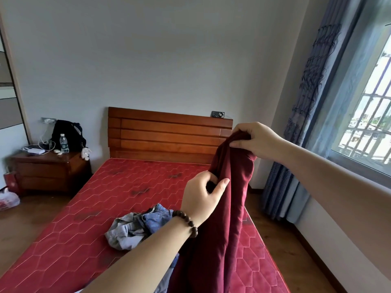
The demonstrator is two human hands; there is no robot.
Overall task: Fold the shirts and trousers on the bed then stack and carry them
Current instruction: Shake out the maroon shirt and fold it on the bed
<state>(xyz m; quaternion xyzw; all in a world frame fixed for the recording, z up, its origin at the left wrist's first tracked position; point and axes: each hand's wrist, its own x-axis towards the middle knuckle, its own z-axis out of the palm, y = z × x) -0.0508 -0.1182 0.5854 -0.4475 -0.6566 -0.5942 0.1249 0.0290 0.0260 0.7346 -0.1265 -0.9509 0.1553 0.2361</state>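
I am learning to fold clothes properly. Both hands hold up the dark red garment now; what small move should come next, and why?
Probably slide the left hand sideways along the dark red garment, away from the right hand, to spread it. It hangs bunched and narrow, both hands pinching near its top, so it cannot lie flat on the red mattress yet.

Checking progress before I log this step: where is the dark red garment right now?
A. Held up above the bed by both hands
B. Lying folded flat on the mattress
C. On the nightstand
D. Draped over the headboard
A: the right hand grips the top of the dark red garment and the left hand pinches it lower down, so it hangs over the mattress.
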